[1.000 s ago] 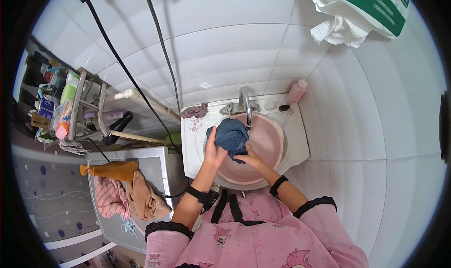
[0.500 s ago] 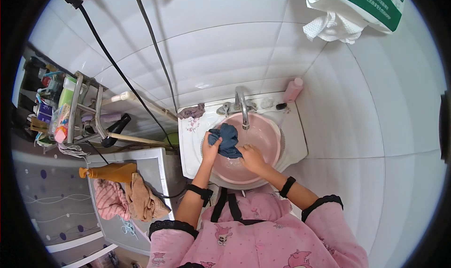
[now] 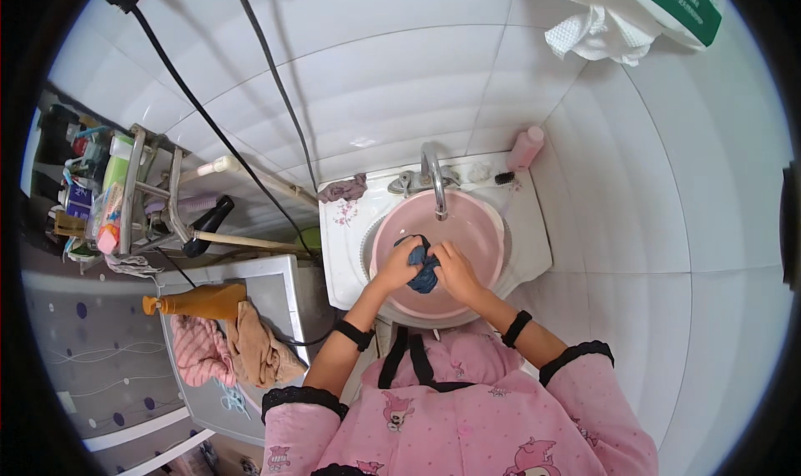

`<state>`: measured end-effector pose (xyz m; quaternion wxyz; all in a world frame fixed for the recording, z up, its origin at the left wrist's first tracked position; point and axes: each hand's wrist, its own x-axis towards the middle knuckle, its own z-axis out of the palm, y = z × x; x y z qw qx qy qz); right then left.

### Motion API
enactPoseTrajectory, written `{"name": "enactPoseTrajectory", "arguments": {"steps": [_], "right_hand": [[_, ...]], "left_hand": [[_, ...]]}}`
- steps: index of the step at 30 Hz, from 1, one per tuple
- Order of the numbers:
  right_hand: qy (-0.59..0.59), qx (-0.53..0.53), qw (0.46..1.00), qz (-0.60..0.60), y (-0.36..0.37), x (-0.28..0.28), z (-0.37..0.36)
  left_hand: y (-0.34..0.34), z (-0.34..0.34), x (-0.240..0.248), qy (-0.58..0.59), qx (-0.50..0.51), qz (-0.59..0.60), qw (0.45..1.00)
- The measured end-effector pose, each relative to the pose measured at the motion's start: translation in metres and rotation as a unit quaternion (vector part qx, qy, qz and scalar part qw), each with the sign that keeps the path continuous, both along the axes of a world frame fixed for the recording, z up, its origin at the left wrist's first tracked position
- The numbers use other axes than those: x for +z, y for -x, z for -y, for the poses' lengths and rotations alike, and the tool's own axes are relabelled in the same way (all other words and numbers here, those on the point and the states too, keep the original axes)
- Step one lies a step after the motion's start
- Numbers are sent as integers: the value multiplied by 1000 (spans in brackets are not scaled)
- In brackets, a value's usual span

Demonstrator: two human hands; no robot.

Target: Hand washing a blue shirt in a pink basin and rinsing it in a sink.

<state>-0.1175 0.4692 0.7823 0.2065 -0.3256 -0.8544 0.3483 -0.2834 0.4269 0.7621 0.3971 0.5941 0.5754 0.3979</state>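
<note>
A dark blue cloth (image 3: 424, 279) is bunched up between my two hands, above the pink basin (image 3: 473, 225) that sits in the white sink (image 3: 527, 251). My left hand (image 3: 399, 264) is closed around the cloth's left side. Against its right side, my right hand (image 3: 455, 272) grips with curled fingers. Just beyond my hands the chrome faucet (image 3: 430, 174) arches over the basin. How much water the basin holds is hard to tell.
A mauve cloth (image 3: 343, 189), a black-bristled brush (image 3: 505, 178) and a pink bottle (image 3: 526, 149) lie along the sink's back ledge. Left are a hair dryer (image 3: 208, 226), an orange bottle (image 3: 200, 302) and a brown cloth (image 3: 259, 349). Tissues (image 3: 602, 36) hang upper right.
The blue cloth has shifted slightly right and toward me and is bunched smaller. My right hand has moved from beside it to gripping it, and my hands are closer together.
</note>
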Motion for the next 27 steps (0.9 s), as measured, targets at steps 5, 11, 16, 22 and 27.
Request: {"name": "enactPoseTrajectory", "arguments": {"steps": [5, 11, 16, 22, 27], "right_hand": [[92, -71, 988, -102, -4, -51, 2], [721, -96, 639, -252, -10, -43, 7], [750, -69, 594, -283, -13, -57, 3], [685, -213, 659, -226, -7, -53, 3], [559, -203, 773, -219, 7, -44, 11]], "left_hand": [[1, -2, 4, 48, 12, 55, 997], [3, -5, 17, 154, 51, 180, 970], [5, -2, 12, 86, 57, 194, 976], [15, 14, 33, 108, 12, -163, 981], [29, 24, 30, 338, 248, 237, 876]]}}
